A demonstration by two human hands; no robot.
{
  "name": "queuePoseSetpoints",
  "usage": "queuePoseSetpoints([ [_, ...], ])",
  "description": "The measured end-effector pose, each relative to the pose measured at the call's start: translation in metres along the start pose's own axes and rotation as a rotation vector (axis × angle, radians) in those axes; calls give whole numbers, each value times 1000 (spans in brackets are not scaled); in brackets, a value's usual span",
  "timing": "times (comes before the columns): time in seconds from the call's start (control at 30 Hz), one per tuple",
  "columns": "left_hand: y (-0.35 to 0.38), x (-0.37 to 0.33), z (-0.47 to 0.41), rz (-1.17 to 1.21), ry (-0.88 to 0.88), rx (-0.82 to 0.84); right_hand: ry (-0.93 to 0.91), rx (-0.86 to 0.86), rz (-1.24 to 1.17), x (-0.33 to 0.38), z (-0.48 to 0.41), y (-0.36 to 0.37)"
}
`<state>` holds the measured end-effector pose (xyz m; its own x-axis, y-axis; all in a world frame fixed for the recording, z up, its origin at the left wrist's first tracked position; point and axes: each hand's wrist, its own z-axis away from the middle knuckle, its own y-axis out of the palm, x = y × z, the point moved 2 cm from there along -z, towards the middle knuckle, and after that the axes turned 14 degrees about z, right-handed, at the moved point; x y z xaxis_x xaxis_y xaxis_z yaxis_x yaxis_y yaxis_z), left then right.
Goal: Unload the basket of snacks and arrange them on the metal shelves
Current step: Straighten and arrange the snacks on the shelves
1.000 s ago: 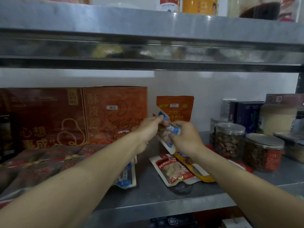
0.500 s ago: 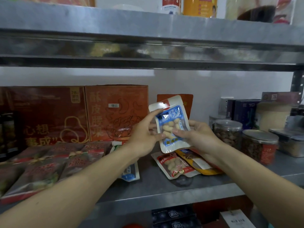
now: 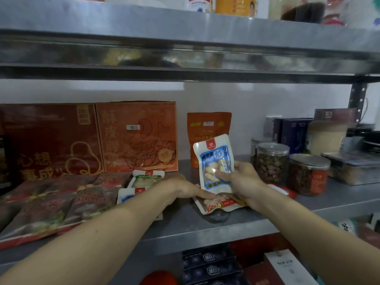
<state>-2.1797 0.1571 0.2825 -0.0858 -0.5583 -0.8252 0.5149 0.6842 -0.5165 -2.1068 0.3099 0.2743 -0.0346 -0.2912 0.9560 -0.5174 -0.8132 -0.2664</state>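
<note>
Standing upright in front of an orange pouch (image 3: 208, 128), the blue-and-white nut packet (image 3: 214, 161) is gripped by the curled fingers (image 3: 239, 164) of the right hand (image 3: 244, 182), while a red packet (image 3: 218, 204) lying flat on the metal shelf (image 3: 205, 225) just below them is touched by the straight, released fingers (image 3: 203, 195) of the left hand (image 3: 185, 189).

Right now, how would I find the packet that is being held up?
Look at the middle metal shelf, in front of the standing orange pouch. The right hand holds a blue packet there. It alone is held upright; the red packet below it lies flat.
</note>
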Motion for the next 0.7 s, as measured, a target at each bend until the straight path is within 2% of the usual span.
queuePoseSetpoints([
  [0.13, 9, -4, -1, 142, -34, 58, -20, -4, 51, -7, -3, 0],
  [0.3, 12, 5, -10, 276, 63, -41, -31, 17, 0, -9, -5, -1],
  [0.47, 11, 3, -6, 424, 167, -25, -67, 4, -112, -4, -5, -1],
  [0.7, -10, 2, -3, 617, 542, -186, -215, -46, -254, 20, 5, -14],
])
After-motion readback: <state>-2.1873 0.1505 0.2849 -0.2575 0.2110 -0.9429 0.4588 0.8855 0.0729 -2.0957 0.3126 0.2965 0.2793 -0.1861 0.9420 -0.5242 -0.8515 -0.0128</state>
